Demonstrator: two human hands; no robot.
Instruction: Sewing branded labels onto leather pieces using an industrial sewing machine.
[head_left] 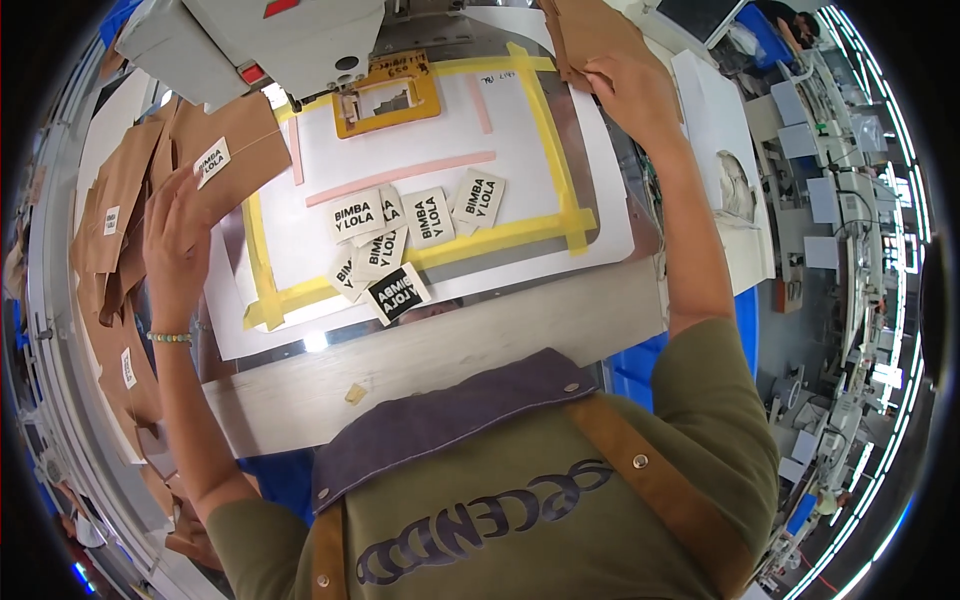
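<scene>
The left hand [178,240] grasped a labelled brown piece [255,135] by its near edge; the piece reached up and rightward from the fingers, its white label just beside the fingertips. More brown pieces [128,190] lay to that hand's left, overlapping. The right hand [628,92] had its fingertips closed on the near corner of a brown panel [605,38], which extended beyond the hand, away from the body. Between the hands, well apart from both, pale labels [431,218] lay scattered, with a black label [397,294] nearest the body. A yellow frame [431,97] sat left of the right hand, beneath the machine head [250,45].
</scene>
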